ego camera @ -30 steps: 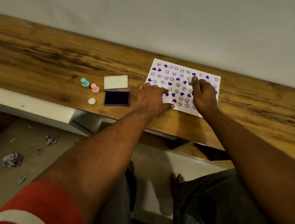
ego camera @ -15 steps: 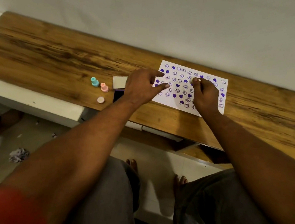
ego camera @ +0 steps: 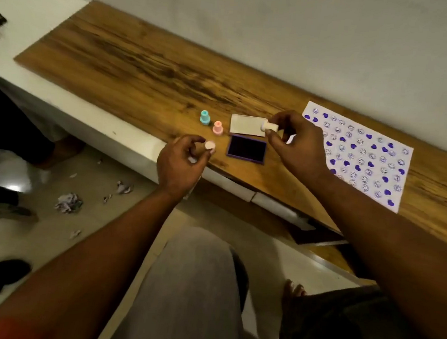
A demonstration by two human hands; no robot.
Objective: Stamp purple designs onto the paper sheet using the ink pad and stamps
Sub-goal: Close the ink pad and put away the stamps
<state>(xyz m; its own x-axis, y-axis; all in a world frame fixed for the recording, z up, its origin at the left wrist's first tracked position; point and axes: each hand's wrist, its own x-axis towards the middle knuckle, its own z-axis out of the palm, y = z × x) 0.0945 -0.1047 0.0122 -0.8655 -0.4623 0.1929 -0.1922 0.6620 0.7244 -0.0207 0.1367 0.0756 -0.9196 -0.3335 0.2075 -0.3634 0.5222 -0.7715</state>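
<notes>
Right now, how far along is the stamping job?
Looks mostly done: the paper sheet is filled with purple hearts and smileys. In hand: the right hand holds a white stamp above the ink pad lid, and the left hand pinches a pale round cap. Left: probably capping that stamp and closing the open ink pad.

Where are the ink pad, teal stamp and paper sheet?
ink pad (ego camera: 246,147): head view, middle of its dark face.
teal stamp (ego camera: 205,117): head view, on its body.
paper sheet (ego camera: 366,157): head view, its stamped middle.
</notes>
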